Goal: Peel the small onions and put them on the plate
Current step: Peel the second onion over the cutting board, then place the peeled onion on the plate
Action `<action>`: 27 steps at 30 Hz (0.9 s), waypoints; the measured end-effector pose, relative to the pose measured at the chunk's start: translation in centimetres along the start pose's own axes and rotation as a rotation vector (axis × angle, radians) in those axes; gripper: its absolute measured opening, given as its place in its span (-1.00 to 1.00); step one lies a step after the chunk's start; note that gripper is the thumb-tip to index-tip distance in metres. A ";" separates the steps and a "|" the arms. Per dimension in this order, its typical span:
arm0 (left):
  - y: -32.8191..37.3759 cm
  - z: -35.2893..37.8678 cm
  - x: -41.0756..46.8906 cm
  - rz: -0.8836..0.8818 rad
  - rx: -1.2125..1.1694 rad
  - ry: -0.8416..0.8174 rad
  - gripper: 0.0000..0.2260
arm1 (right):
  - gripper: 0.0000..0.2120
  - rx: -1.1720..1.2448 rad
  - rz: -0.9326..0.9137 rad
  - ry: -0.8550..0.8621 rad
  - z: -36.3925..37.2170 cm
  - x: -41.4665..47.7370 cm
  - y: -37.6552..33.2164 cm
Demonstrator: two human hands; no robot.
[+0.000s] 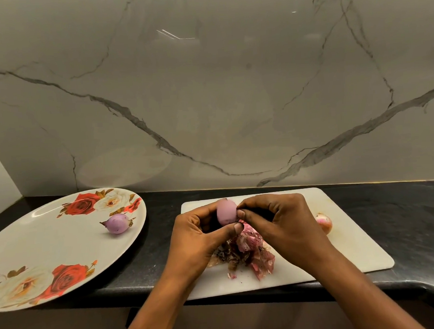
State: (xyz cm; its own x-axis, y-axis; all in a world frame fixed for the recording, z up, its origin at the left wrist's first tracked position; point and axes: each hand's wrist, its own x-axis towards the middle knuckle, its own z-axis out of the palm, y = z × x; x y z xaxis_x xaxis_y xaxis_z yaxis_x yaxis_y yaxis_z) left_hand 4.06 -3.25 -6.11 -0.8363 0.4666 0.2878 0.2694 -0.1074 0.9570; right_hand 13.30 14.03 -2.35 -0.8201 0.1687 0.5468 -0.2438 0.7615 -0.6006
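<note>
Left hand (202, 231): curled round the held onion (226, 212), thumb pressed up under it, the other fingers mostly hidden behind the bulb
Right hand (277, 219): fingertips pinched together against the right side of the same onion; whether a strip of skin sits between them cannot be made out
Held onion: pale pink and smooth on the side that shows, raised just above the far left part of the chopping board (355, 245); its back and underside are covered by fingers
Peeled onion (117, 223): lies on its side on the right part of the plate (50, 240), purple, with a small stub at each end
Plate: large, white, printed with red and cream roses, on the worktop (417, 215) left of the board; its left edge is cut off by the frame
Third onion (325, 222): on the board just right of the right hand, partly hidden behind the wrist; orange-pink, too blurred to tell how much skin it carries
Skins (252, 253): a heap of pink and brown peel on the board below the hands, its top lost under them
Worktop: dark and speckled, its near right corner rounded
Wall (206, 88): pale marble with grey veins
</note>
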 end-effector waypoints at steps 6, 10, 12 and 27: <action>-0.1 -0.1 0.1 -0.004 -0.036 0.009 -0.46 | -0.89 -0.107 0.069 0.010 0.2 0.1 0.6; 0.0 0.1 0.1 0.017 -0.021 0.018 -0.44 | -0.83 -0.065 0.133 -0.005 -0.4 -0.2 1.0; -0.1 0.1 0.1 0.029 -0.002 0.022 -0.44 | -0.77 -0.034 0.146 -0.026 -0.5 -0.4 1.1; 0.9 0.0 -0.4 -0.040 -0.047 0.030 -0.51 | -0.73 0.080 0.119 0.046 0.0 -0.8 1.3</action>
State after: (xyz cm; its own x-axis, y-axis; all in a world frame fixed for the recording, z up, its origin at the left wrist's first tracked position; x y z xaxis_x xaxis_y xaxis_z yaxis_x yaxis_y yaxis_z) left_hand 4.61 -3.54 -5.33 -0.8602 0.4444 0.2500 0.2138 -0.1306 0.9681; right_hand 13.63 14.86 -3.52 -0.8217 0.2844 0.4939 -0.1881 0.6827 -0.7061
